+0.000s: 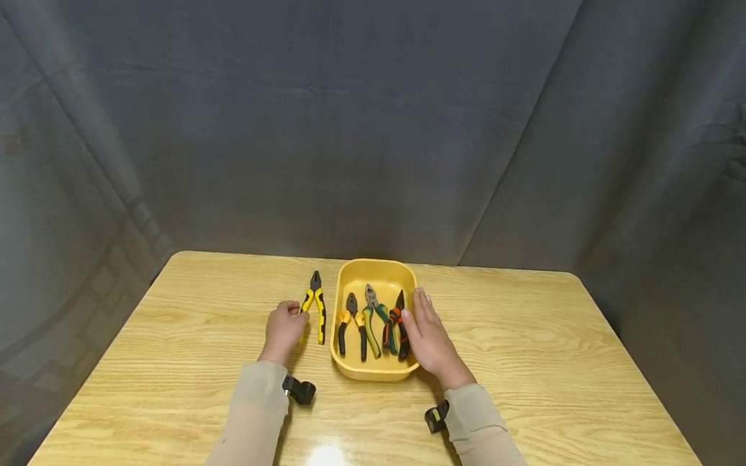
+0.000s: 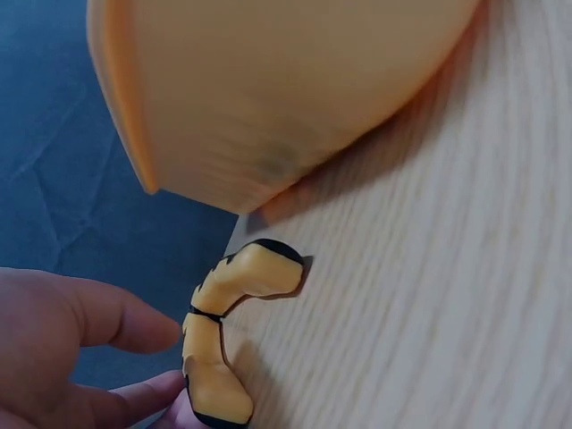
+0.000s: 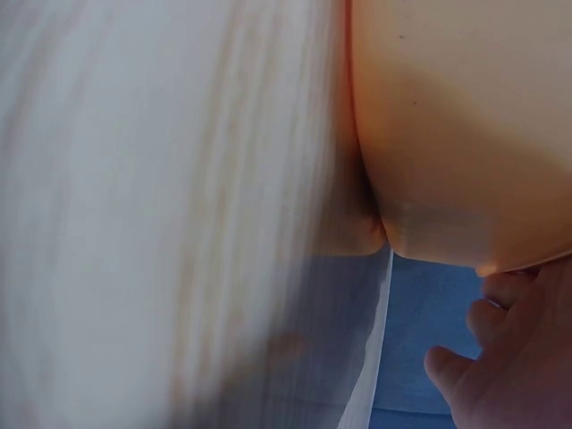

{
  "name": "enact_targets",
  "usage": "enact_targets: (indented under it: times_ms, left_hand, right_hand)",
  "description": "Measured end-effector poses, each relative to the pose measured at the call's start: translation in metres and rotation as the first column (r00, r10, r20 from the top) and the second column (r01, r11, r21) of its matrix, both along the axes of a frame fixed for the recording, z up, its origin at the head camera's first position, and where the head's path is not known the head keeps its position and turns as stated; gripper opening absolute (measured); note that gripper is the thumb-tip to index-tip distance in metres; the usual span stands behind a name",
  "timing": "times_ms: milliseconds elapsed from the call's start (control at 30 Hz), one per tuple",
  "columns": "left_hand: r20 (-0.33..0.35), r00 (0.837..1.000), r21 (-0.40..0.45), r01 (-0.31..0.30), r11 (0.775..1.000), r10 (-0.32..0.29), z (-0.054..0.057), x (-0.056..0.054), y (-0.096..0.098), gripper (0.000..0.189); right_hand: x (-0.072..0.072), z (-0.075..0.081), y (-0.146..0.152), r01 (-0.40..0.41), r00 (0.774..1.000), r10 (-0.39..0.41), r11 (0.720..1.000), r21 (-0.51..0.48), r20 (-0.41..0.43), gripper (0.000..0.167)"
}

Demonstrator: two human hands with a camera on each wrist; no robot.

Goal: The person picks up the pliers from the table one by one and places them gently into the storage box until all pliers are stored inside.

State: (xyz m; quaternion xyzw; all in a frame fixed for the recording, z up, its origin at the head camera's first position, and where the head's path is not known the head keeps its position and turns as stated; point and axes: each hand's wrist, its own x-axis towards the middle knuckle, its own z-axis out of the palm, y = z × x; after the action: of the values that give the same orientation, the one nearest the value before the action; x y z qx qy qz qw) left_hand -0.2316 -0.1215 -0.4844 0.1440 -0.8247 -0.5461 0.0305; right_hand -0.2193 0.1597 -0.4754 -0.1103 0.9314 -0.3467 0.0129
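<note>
Pliers with yellow and black handles [image 1: 320, 312] lie open on the table, left of a yellow plastic bin [image 1: 363, 369]. My left hand [image 1: 285, 328] pinches their left handle. In the left wrist view, thumb [image 2: 134, 322] and fingers meet that handle from both sides. The bin holds black-and-yellow pliers [image 1: 361, 330], green-handled pliers [image 1: 369, 323] and dark, pointed-tip pliers [image 1: 400, 303] with red-and-black handles. Against the bin's right wall rests my right hand [image 1: 430, 338], its fingers straight. The right wrist view shows those fingers [image 3: 487, 322] beside the bin's outer side.
The wooden table [image 1: 563, 391] extends to both sides of the bin. A dark grey curtain [image 1: 355, 116] hangs behind its far edge. Each wrist carries a small black camera [image 1: 300, 390].
</note>
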Motion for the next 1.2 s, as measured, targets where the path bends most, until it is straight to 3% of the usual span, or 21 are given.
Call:
enact_targets:
  times_ms: [267,600,800,1200]
  left_hand:
    - [-0.035,0.999,-0.117,0.020,0.993,-0.024,-0.004,-0.003,0.001,0.043]
    - [-0.043,0.998,-0.205,0.036,0.978,-0.046,-0.011,-0.002,0.005,0.047]
    - [-0.079,0.996,-0.238,0.017,0.971,-0.037,-0.009,0.000,0.007,0.042]
    - [-0.072,0.997,-0.289,-0.001,0.957,-0.021,-0.007,0.002,0.005,0.034]
  right_hand:
    - [0.000,0.001,0.000,-0.005,1.000,0.005,1.000,-0.003,-0.005,0.079]
    - [0.000,0.000,0.000,-0.007,1.000,0.007,1.000,-0.018,0.004,0.081]
    - [0.001,0.000,0.001,-0.004,1.000,0.004,1.000,-0.017,-0.001,0.081]
    - [0.000,-0.001,0.000,-0.003,1.000,0.003,1.000,-0.014,0.006,0.082]
